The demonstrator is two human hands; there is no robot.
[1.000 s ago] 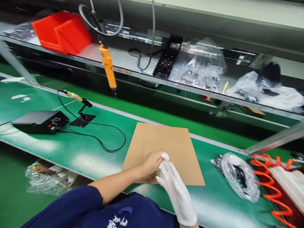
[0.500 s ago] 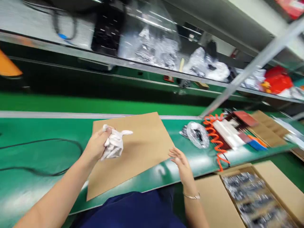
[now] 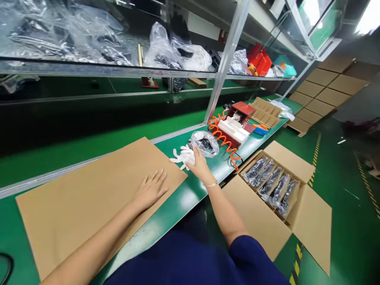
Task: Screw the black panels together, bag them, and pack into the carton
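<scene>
My left hand (image 3: 151, 190) lies flat on a large cardboard sheet (image 3: 89, 186), fingers spread and nothing held. The sheet rests on the green workbench (image 3: 184, 194). At the sheet's right end, my right hand (image 3: 200, 166) grips a white fabric glove (image 3: 180, 156) by one side. The glove's fingers point left, over the corner of the sheet. Just behind the right hand sits a clear plastic bag (image 3: 204, 143) with dark pieces inside.
An orange coiled hose (image 3: 228, 149) and a red-and-white bench device (image 3: 236, 128) stand farther right. An open carton (image 3: 261, 217) beside the bench holds several bagged dark items. A metal shelf edge (image 3: 113, 73) and upright post (image 3: 227, 59) border the back.
The glove has passed from my left hand to my right hand and moved right. My left hand now lies flat on the cardboard. The view has swung right.
</scene>
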